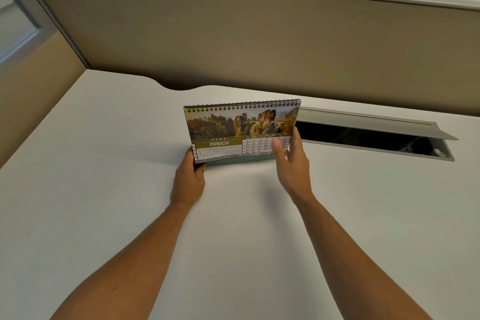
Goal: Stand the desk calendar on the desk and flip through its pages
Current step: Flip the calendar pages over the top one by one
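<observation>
Two bare forearms reach forward from the viewer over the white desk (pixel 104 189), converging on the desk calendar (pixel 241 131) that stands near the desk's middle. The left hand (pixel 188 182) is closed on the calendar's lower left corner, fingers wrapped round the base edge where it meets the desk. The right hand (pixel 293 163) is at the lower right corner, thumb laid across the date grid on the front and the other fingers behind the sheet's edge, pinching the page loosely; how firm that pinch is cannot be told. The calendar stands upright on its base, leaning slightly away, the March page facing the viewer. Its long axis runs left to right, with the wire binding along the top edge. The page therefore hinges at the far, upper side; judged from this, the right hand must lift its corner up and over the binding while the left steadies the base. An open cable hatch (pixel 371 135) lies just beside the calendar, to its right.
</observation>
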The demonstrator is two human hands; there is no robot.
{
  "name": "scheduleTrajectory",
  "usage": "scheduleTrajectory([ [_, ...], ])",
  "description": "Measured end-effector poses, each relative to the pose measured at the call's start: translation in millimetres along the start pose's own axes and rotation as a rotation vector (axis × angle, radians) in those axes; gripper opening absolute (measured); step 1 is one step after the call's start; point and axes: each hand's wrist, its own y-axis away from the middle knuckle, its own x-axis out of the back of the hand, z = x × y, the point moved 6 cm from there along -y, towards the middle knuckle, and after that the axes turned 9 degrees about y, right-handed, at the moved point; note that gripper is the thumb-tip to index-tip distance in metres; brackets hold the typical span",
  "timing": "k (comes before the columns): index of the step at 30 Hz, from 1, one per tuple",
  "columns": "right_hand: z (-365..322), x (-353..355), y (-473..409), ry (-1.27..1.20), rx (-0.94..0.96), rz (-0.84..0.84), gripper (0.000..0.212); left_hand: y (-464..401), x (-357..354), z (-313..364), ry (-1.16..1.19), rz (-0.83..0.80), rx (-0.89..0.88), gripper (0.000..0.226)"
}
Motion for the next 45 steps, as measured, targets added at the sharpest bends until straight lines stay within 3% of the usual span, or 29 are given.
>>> scheduleTrajectory([
  [8, 17, 1, 8, 0.030, -0.105, 0.096, 0.057, 0, -1, -1, -0.009, 0.001, 0.018, 0.048],
  [13, 22, 20, 5, 0.105, -0.123, 0.244, 0.031, 0, -2, -1, -0.006, -0.005, 0.016, 0.048],
  [22, 30, 38, 8, 0.105, -0.102, 0.281, 0.007, 1, 1, 2, -0.018, -0.001, -0.036, 0.049],
  [29, 23, 41, 17, 0.079, -0.079, 0.263, 0.018, 3, 2, 3, 0.039, -0.017, -0.036, 0.048],
  [33, -4, 44, 15, -0.126, -0.008, 0.150, 0.033, 2, 4, 3, 0.150, 0.008, 0.018, 0.030],
  [37, -37, 50, 5, -0.574, -0.018, 0.028, 0.038, 3, 5, -1, 0.091, 0.010, -0.003, 0.027],
  [41, -66, 55, -11, -0.894, -0.035, -0.041, 0.042, -2, 1, 4, -0.045, -0.015, -0.069, 0.043],
  [45, -94, 56, -25, -0.990, 0.043, -0.088, 0.037, -1, 1, 2, 0.019, -0.018, -0.059, 0.046],
])
